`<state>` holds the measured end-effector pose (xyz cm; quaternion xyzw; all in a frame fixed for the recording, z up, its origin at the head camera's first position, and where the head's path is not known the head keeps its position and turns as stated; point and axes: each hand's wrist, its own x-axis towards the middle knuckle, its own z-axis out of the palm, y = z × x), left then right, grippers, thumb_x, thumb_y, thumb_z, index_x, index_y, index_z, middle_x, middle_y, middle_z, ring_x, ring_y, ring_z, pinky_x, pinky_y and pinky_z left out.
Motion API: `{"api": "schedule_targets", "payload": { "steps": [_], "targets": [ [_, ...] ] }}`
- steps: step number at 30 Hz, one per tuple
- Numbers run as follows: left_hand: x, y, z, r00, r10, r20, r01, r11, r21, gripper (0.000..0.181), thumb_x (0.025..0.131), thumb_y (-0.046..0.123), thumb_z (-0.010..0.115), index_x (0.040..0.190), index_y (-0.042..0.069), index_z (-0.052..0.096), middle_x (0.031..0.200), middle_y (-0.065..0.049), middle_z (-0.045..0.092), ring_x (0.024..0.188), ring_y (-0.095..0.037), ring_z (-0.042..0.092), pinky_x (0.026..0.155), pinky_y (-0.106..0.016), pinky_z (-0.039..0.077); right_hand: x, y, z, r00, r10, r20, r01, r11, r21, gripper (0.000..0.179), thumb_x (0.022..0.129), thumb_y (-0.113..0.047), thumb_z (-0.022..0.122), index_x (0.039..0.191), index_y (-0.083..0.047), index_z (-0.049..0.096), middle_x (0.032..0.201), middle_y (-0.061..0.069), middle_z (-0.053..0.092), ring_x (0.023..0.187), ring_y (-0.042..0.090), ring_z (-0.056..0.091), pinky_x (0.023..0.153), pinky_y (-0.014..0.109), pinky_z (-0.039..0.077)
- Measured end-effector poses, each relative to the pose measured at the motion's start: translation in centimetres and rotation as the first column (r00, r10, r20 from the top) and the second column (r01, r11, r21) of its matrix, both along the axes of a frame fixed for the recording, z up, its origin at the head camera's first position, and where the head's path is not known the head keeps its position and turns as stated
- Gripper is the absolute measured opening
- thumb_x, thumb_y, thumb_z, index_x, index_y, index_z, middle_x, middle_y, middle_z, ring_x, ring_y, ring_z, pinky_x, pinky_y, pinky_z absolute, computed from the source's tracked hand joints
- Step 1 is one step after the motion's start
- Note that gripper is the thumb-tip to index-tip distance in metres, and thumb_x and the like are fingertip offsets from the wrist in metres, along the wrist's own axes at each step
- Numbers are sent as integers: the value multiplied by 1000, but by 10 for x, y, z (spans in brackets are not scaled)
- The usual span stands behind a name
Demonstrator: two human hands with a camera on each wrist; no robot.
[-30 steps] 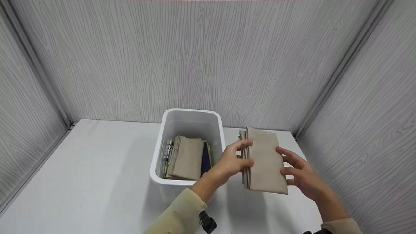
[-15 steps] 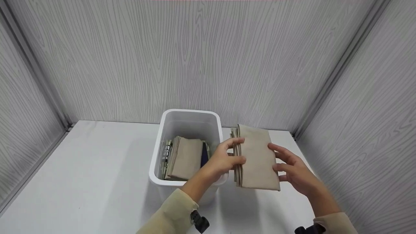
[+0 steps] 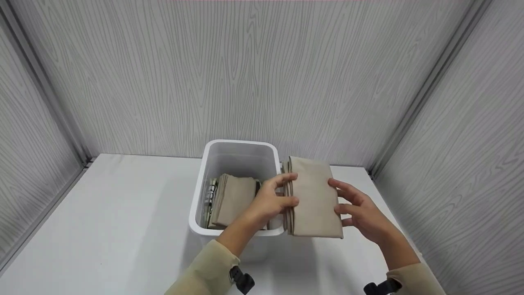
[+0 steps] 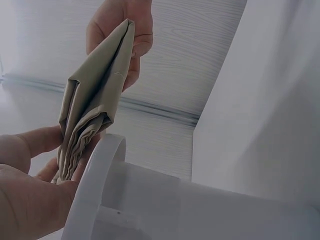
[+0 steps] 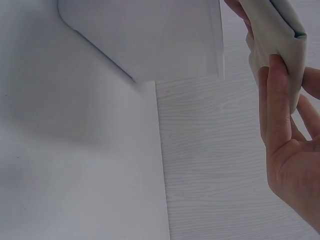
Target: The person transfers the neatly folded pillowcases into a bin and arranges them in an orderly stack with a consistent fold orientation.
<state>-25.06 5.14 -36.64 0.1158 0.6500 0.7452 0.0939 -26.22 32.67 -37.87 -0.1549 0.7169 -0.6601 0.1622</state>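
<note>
Both hands hold a folded beige cloth [image 3: 314, 200] upright in the air, just right of the white bin [image 3: 194, 221]. My left hand [image 3: 268, 200] pinches its layered left side, thumb and index finger on the near face; in the left wrist view that hand [image 4: 35, 195] is right by the bin's rim [image 4: 90, 185]. On the opposite edge, my right hand [image 3: 362, 213] grips with thumb and fingers on either side, as the right wrist view also shows for the cloth [image 5: 275, 40]. Inside the bin stand more folded beige cloths [image 3: 237, 196] and a patterned one [image 3: 211, 194].
The bin stands on a white table [image 3: 123, 229]. Behind it rises a grey wood-grain panel [image 3: 245, 73], with side panels at left and right. My left forearm [image 3: 235, 237] passes over the bin's near right corner.
Both hands and the folded cloth have moved left in the head view, bringing the cloth's left side up to the bin's right rim. The grip looks the same.
</note>
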Motion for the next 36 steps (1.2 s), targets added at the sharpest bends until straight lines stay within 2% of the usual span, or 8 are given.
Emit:
{"api": "schedule_targets", "payload": {
  "steps": [5, 13, 19, 24, 30, 36],
  "targets": [
    [0, -2, 1, 1000, 0, 23, 0, 1000, 4, 63, 83, -12, 67, 141, 9, 54, 136, -16, 48, 97, -23, 64, 77, -36, 59, 1, -2, 1, 1000, 4, -1, -4, 1000, -8, 68, 92, -4, 64, 154, -20, 38, 147, 15, 38, 119, 33, 56, 82, 54, 55],
    [0, -10, 5, 1000, 5, -9, -6, 998, -57, 64, 83, -13, 64, 142, 11, 54, 141, -14, 47, 96, -22, 62, 75, -33, 57, 0, -13, 3, 1000, -25, 4, 25, 1000, 9, 69, 91, -4, 65, 152, -22, 41, 153, 6, 36, 124, 31, 53, 85, 53, 55],
    [-1, -20, 5, 999, 25, -40, -29, 993, -111, 64, 82, -12, 66, 141, 10, 54, 145, -13, 45, 93, -21, 61, 76, -31, 54, -3, -24, 4, 999, -35, 1, 35, 999, 8, 68, 90, 0, 63, 151, -21, 43, 155, 2, 34, 124, 32, 54, 85, 53, 56],
    [-2, -28, 5, 998, 46, -52, -53, 986, -160, 64, 81, -11, 66, 140, 10, 55, 142, -13, 47, 94, -21, 58, 77, -30, 52, -5, -34, 4, 998, -61, -13, 62, 998, 13, 68, 88, 2, 61, 150, -20, 45, 155, 3, 35, 122, 32, 55, 84, 51, 56],
    [-2, -34, 10, 999, 39, -6, -39, 987, -159, 65, 81, -12, 64, 142, 9, 52, 136, -17, 47, 92, -22, 61, 72, -33, 55, -7, -44, 5, 998, -60, -29, 61, 998, 7, 68, 87, 5, 58, 149, -19, 45, 155, 1, 36, 118, 32, 58, 82, 50, 57],
    [-6, -38, 11, 997, 61, -38, -67, 977, -201, 67, 79, -13, 63, 142, 6, 52, 134, -17, 51, 101, -25, 60, 78, -35, 56, -8, -52, 8, 998, -51, -46, 52, 999, 11, 68, 87, 6, 58, 149, -19, 46, 155, 2, 36, 114, 32, 60, 79, 49, 58]
  ]
}}
